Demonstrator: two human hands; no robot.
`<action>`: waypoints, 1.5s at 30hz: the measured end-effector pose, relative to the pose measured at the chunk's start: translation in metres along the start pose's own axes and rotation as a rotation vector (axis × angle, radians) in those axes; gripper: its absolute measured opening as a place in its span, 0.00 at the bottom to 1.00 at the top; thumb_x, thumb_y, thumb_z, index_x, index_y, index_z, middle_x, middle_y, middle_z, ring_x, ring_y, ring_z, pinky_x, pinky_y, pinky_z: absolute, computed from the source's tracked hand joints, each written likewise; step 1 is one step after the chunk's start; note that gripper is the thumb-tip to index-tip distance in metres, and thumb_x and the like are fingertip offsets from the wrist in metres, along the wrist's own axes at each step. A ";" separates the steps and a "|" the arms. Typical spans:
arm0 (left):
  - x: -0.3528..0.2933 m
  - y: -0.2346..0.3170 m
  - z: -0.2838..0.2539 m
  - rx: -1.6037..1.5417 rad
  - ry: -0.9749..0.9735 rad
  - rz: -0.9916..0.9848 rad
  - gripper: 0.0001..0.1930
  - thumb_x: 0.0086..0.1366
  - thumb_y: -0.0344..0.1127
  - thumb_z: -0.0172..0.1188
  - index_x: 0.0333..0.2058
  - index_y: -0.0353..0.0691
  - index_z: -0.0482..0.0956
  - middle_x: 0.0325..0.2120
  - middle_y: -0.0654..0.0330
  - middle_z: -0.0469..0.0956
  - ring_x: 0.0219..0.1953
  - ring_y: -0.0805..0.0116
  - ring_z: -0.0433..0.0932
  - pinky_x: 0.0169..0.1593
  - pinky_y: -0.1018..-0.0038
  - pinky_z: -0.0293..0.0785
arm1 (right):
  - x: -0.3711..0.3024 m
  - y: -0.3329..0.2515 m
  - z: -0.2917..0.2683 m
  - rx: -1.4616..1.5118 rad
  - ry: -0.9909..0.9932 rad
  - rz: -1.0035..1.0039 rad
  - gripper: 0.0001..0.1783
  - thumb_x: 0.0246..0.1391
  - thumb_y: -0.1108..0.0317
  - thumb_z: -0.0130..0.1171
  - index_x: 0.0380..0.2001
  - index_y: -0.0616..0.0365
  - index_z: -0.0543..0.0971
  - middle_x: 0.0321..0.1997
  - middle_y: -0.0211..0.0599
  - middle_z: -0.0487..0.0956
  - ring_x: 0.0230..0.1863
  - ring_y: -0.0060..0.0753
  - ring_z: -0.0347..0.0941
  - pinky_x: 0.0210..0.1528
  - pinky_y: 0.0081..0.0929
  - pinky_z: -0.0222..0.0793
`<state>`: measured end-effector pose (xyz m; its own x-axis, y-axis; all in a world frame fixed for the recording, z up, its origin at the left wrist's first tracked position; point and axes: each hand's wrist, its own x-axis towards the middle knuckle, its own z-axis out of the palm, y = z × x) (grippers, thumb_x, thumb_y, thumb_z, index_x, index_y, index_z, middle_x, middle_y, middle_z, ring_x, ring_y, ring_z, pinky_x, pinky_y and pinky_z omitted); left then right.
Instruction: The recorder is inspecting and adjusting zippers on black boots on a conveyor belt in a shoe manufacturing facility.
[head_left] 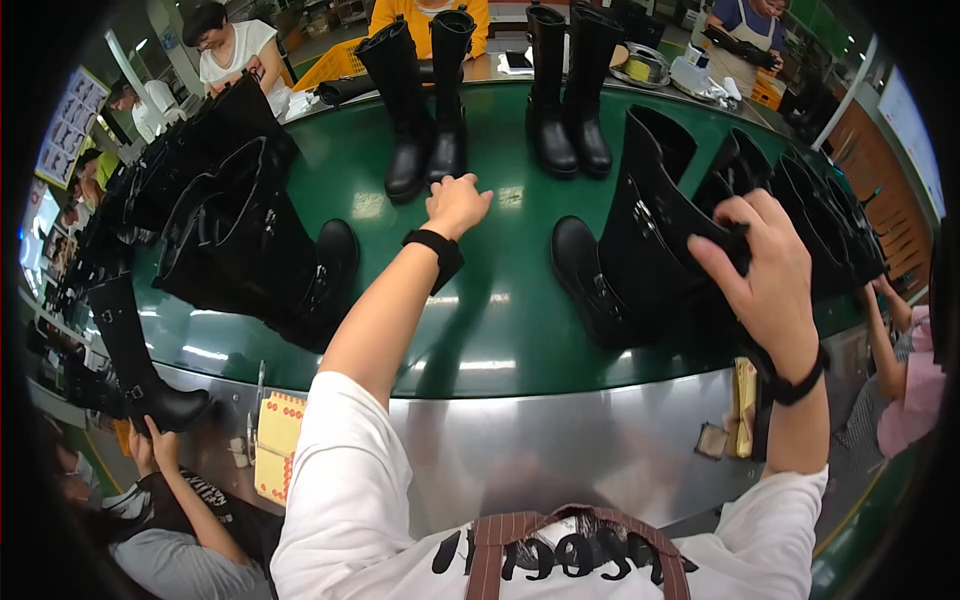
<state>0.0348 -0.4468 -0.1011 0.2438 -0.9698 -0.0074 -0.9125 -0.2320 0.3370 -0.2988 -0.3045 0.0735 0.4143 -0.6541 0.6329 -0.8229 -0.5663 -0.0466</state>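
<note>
My left hand (458, 205) reaches forward over the green table, its fingers apart and at the toe of a black boot. Whether the fingertips touch that toe I cannot tell. This boot (447, 110) and its mate (397, 110) stand upright as a pair. On the right, my right hand (768, 265) is open, thumb and fingers curved apart, in front of the shaft of a tall black boot (650, 235) with buckles. Nothing is clearly gripped there, and part of the boot is hidden behind the hand.
A second upright pair of boots (565, 100) stands farther back. More black boots crowd the left (235, 235) and right (820, 210). Yellow printed cards (280, 445) sit at the metal front edge (490, 440). Co-workers stand around; one at lower left holds a boot (140, 350).
</note>
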 end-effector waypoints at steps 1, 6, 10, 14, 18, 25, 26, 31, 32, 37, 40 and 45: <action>-0.029 0.009 -0.017 -0.141 -0.039 0.068 0.26 0.61 0.53 0.58 0.53 0.44 0.74 0.54 0.47 0.70 0.57 0.50 0.68 0.56 0.59 0.67 | 0.003 -0.004 0.000 0.028 0.012 -0.006 0.17 0.45 0.57 0.68 0.28 0.59 0.75 0.27 0.35 0.67 0.29 0.39 0.68 0.30 0.31 0.63; -0.211 0.056 -0.061 -0.719 0.121 0.518 0.41 0.52 0.49 0.70 0.60 0.36 0.64 0.56 0.45 0.68 0.59 0.52 0.68 0.59 0.63 0.66 | -0.002 -0.037 -0.018 0.303 0.059 0.013 0.16 0.48 0.62 0.67 0.25 0.64 0.74 0.24 0.37 0.65 0.23 0.36 0.63 0.26 0.29 0.59; -0.326 0.077 -0.065 -0.774 0.284 0.754 0.65 0.37 0.50 0.79 0.66 0.32 0.43 0.64 0.39 0.53 0.66 0.41 0.53 0.65 0.56 0.54 | -0.054 -0.077 -0.063 0.362 0.241 -0.236 0.15 0.38 0.65 0.74 0.20 0.60 0.75 0.20 0.34 0.65 0.20 0.33 0.62 0.21 0.30 0.57; -0.383 0.087 -0.037 -0.866 0.318 0.649 0.67 0.32 0.41 0.81 0.67 0.35 0.43 0.64 0.36 0.50 0.65 0.39 0.53 0.64 0.55 0.55 | -0.112 -0.110 -0.095 0.529 0.094 -0.328 0.22 0.35 0.56 0.75 0.30 0.57 0.79 0.22 0.32 0.68 0.21 0.33 0.62 0.22 0.28 0.59; -0.403 0.063 -0.008 -0.925 0.162 0.525 0.60 0.40 0.30 0.74 0.66 0.35 0.39 0.58 0.43 0.59 0.61 0.47 0.61 0.60 0.62 0.62 | -0.155 -0.079 -0.098 0.544 0.386 -0.277 0.41 0.41 0.40 0.70 0.49 0.60 0.72 0.48 0.42 0.68 0.42 0.32 0.69 0.33 0.23 0.68; -0.415 0.061 0.013 -0.883 0.264 0.523 0.13 0.51 0.23 0.64 0.39 0.32 0.78 0.31 0.58 0.81 0.36 0.69 0.79 0.44 0.74 0.73 | -0.246 -0.048 -0.032 0.885 0.124 0.376 0.64 0.35 0.52 0.77 0.69 0.58 0.48 0.69 0.47 0.54 0.69 0.42 0.53 0.64 0.45 0.56; -0.415 0.069 0.018 -0.889 0.239 0.541 0.13 0.51 0.23 0.64 0.39 0.32 0.78 0.31 0.58 0.81 0.36 0.69 0.79 0.44 0.74 0.73 | -0.251 -0.060 -0.013 0.899 0.000 0.473 0.66 0.33 0.55 0.78 0.69 0.58 0.46 0.70 0.49 0.53 0.69 0.43 0.53 0.66 0.45 0.53; -0.414 0.074 0.033 -0.863 0.256 0.356 0.12 0.54 0.25 0.63 0.38 0.30 0.78 0.34 0.55 0.81 0.37 0.63 0.79 0.44 0.70 0.73 | -0.265 -0.072 0.025 0.707 -0.218 0.325 0.62 0.37 0.54 0.73 0.69 0.60 0.46 0.62 0.58 0.64 0.61 0.56 0.62 0.65 0.40 0.57; -0.411 0.066 0.031 -0.934 0.274 0.353 0.12 0.54 0.26 0.63 0.38 0.31 0.79 0.34 0.53 0.81 0.37 0.60 0.80 0.43 0.69 0.73 | -0.272 -0.064 0.023 0.689 -0.198 0.261 0.60 0.39 0.54 0.71 0.69 0.58 0.47 0.61 0.57 0.66 0.61 0.55 0.63 0.64 0.40 0.57; -0.402 0.013 0.020 -0.988 0.048 0.344 0.06 0.55 0.23 0.61 0.32 0.32 0.77 0.27 0.64 0.76 0.31 0.74 0.74 0.37 0.77 0.70 | -0.303 0.016 0.007 0.135 -0.233 0.300 0.27 0.44 0.74 0.61 0.52 0.50 0.75 0.57 0.41 0.73 0.57 0.45 0.68 0.55 0.35 0.68; -0.401 0.002 0.023 -0.979 0.021 0.326 0.08 0.54 0.23 0.62 0.34 0.33 0.77 0.29 0.64 0.77 0.32 0.74 0.75 0.38 0.77 0.71 | -0.303 0.028 -0.003 0.039 -0.536 0.467 0.26 0.42 0.76 0.64 0.49 0.53 0.77 0.57 0.42 0.72 0.58 0.48 0.67 0.58 0.36 0.66; -0.411 0.021 0.015 -0.800 0.115 0.269 0.29 0.51 0.29 0.68 0.52 0.29 0.69 0.48 0.53 0.73 0.51 0.62 0.71 0.55 0.68 0.65 | -0.280 -0.025 -0.009 0.686 -0.271 0.340 0.51 0.40 0.63 0.72 0.65 0.63 0.56 0.67 0.53 0.60 0.68 0.54 0.55 0.68 0.41 0.52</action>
<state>-0.0894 -0.0545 -0.1048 0.1228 -0.9606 0.2495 -0.4479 0.1707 0.8776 -0.3977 -0.1025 -0.0954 0.3364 -0.8947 0.2939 -0.5356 -0.4385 -0.7217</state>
